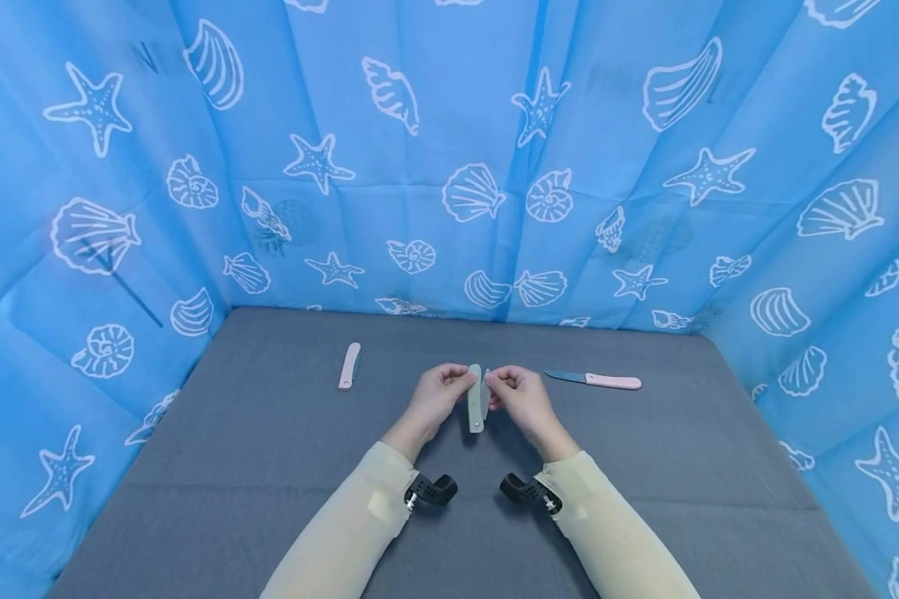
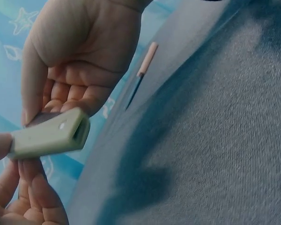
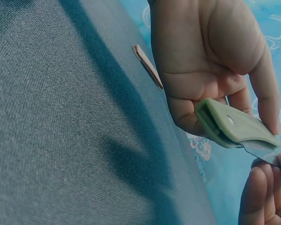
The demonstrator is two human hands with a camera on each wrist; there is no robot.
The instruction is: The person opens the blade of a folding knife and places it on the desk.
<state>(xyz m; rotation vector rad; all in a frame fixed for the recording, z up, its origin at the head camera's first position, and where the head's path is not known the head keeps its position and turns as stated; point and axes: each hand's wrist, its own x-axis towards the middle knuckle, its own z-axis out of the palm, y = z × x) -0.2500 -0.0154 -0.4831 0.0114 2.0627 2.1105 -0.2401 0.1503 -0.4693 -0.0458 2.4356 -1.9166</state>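
Observation:
Between the two hands is a green folding knife (image 1: 475,408), its blade partly swung out of the handle on the right side. My left hand (image 1: 436,401) pinches the handle near its far end between thumb and fingers. With thumb and fingertips, my right hand (image 1: 524,403) pinches the blade. The right wrist view shows the green handle (image 3: 236,123) with its slot and pivot pin, and a strip of bare blade (image 3: 262,152) leading to my right fingers (image 3: 255,192). From the left wrist view, the handle's slotted end (image 2: 79,131) faces the camera.
A folded pink knife (image 1: 349,366) lies on the grey cloth-covered table (image 1: 270,466) to the left. On the right rests an unfolded pink knife (image 1: 613,381), its dark blade pointing left. A blue curtain (image 1: 434,150) with shells and starfish hangs behind and at both sides.

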